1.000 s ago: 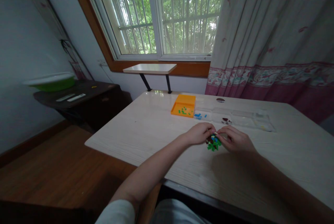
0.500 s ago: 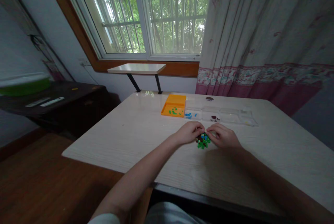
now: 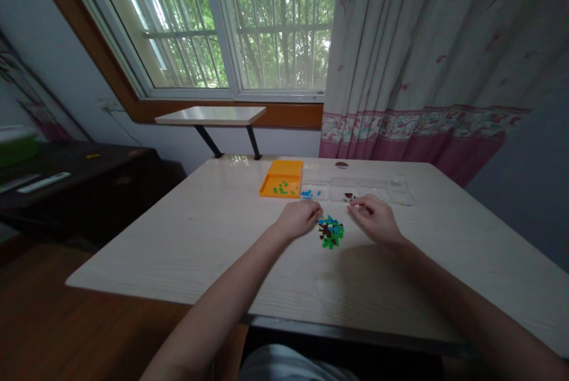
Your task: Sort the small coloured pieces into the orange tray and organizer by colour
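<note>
A small cluster of green, blue and brown plastic building pieces (image 3: 331, 231) sits on the table between my hands. My left hand (image 3: 299, 218) is closed just left of it, its fingertips at the cluster's upper left edge; whether they grip a piece is hidden. To the upper right, my right hand (image 3: 376, 219) is pinched, apart from the cluster and close to the front of a clear compartment tray (image 3: 336, 191). Something small and pale seems to be at its fingertips, too tiny to name.
An open orange case (image 3: 287, 166) with several loose green pieces (image 3: 281, 189) stands beyond my left hand. In the clear tray lie blue pieces (image 3: 310, 193) and brown pieces (image 3: 349, 195). A small raised shelf (image 3: 211, 114) stands at the table's back left.
My hands have parted: the right moved away from the cluster toward the tray, the left drew to its upper left. More of the cluster shows. The view has turned slightly right.
</note>
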`<state>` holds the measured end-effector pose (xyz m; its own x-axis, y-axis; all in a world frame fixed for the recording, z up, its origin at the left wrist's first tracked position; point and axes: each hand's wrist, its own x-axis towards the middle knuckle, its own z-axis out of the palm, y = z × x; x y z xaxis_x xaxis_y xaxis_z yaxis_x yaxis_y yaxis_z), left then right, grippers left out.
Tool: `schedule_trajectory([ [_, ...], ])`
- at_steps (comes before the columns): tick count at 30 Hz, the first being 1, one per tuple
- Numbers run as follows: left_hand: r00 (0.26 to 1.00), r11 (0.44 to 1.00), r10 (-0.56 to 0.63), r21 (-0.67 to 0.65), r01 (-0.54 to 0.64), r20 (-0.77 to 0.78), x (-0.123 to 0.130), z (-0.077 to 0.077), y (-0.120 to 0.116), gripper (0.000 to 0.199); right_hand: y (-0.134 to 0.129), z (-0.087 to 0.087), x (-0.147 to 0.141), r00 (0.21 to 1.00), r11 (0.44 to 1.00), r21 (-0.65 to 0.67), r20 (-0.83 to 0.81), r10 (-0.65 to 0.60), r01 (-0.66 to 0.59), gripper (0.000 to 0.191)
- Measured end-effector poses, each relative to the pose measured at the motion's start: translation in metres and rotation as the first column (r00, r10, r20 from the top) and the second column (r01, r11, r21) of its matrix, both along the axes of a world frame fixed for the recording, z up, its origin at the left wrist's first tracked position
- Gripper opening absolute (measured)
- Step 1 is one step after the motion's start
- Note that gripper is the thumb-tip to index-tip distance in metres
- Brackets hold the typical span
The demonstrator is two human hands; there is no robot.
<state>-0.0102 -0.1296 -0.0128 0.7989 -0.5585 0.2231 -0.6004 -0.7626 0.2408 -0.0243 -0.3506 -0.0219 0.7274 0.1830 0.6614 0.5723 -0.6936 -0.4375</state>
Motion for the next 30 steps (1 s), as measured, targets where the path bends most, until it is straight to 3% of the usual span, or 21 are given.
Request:
schedule_trajectory([
  [3,0.999,0.996,0.028,0.081,-0.031,0.033,-0.001,0.004,0.001,0.026,-0.004,0.005,0.0,0.998,0.996,0.08,0.045,-0.038,0.035,0.018],
  [7,0.997,0.995,0.041,0.089,-0.047,0.068,0.0,0.004,0.001,0.028,-0.007,0.012,-0.003,0.993,0.991,0.135,0.11,-0.041,0.026,0.017],
  [14,0.996,0.993,0.051,0.102,-0.058,0.069,0.002,0.002,0.002,0.033,-0.006,0.006,-0.002,0.994,0.992,0.124,0.104,0.024,-0.037,0.017],
  [30,0.998,0.991,0.052,0.12,-0.057,0.046,0.003,0.003,0.005,0.034,-0.008,0.008,-0.002,0.994,0.992,0.119,0.106,0.033,-0.046,0.017],
])
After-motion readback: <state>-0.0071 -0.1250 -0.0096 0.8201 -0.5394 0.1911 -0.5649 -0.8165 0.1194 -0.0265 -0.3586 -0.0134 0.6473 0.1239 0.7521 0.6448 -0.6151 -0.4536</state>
